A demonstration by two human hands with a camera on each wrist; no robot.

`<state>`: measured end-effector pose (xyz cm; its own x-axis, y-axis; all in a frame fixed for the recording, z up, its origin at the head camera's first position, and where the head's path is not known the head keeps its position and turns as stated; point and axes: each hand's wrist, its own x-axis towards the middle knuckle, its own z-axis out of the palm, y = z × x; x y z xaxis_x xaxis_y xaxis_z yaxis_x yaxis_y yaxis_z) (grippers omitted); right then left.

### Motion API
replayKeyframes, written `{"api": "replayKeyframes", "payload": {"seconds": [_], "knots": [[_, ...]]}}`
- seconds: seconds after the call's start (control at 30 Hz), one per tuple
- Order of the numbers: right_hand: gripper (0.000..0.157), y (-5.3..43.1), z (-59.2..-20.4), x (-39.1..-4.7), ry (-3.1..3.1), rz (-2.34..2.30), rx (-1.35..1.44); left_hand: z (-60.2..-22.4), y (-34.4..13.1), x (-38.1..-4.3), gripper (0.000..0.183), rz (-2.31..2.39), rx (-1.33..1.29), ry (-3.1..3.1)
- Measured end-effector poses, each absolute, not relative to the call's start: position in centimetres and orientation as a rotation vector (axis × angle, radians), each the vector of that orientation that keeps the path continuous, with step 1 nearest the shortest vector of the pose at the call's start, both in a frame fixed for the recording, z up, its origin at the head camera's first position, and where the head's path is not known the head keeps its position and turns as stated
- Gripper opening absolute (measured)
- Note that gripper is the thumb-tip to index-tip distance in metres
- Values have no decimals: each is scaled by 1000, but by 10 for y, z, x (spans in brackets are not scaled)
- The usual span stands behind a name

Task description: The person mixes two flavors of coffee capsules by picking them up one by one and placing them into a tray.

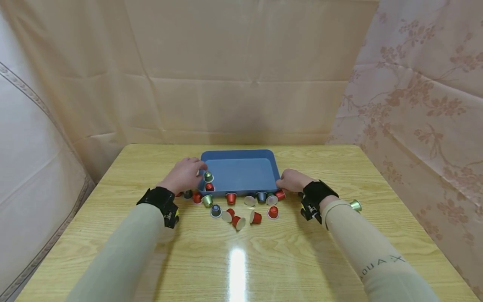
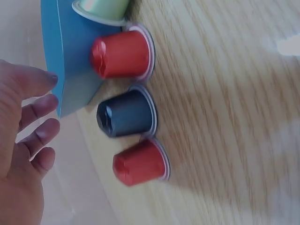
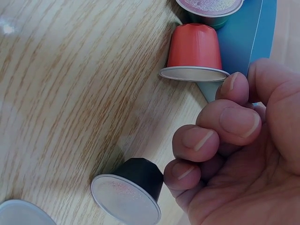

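Fingers (image 2: 40, 107) of L hand (image 1: 183, 175) are loosely bent & released, thumb apart, at L rim of blue tray (image 1: 241, 173); can't tell if they touch it. R hand (image 1: 294, 180) is curled tighter, thumb + index pinching the rim near the tray's R front corner. Both forearms reach fwd, angled in from the sides. Tray sits toward far side of worktop (image 1: 286, 260).

Count, head view: 2 capsules in tray, 1 green (image 1: 208, 176), 1 red (image 1: 209, 187); approx 15 outside, incl. 8 red, mostly along tray's front.

R wrist cam shows a black capsule (image 3: 143, 176) on its side by the little finger, hidden in head view. L wrist cam shows the outermost red capsule (image 2: 139, 164) whole, upright on its lid; head view has it mostly behind L hand.
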<state>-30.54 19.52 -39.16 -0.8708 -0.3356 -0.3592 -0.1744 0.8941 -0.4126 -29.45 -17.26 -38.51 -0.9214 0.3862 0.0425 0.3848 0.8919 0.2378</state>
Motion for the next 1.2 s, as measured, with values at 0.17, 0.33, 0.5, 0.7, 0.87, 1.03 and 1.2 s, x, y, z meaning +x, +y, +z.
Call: {"api": "replayKeyframes", "payload": {"seconds": [0.17, 0.33, 0.5, 0.7, 0.87, 1.03, 1.2], "knots": [[33, 194, -391, -306, 2624, -513, -354, -380, -187, -293, 34, 419, 582, 3018], [32, 193, -390, -305, 2612, -504, -309, -375, -206, -289, 33, 418, 510, 2954], [31, 193, -389, -304, 2610, -503, -305, -371, -222, -284, 35, 416, 514, 2889], [29, 191, -389, -304, 2614, -498, -301, -373, -236, -281, 36, 470, 521, 2809], [30, 193, -391, -305, 2614, -498, -300, -377, -239, -280, 40, 474, 517, 2747], [29, 192, -390, -304, 2621, -505, -304, -380, -238, -279, 36, 427, 565, 2744], [30, 191, -390, -304, 2618, -513, -301, -382, -235, -278, 25, 419, 567, 2744]]}}
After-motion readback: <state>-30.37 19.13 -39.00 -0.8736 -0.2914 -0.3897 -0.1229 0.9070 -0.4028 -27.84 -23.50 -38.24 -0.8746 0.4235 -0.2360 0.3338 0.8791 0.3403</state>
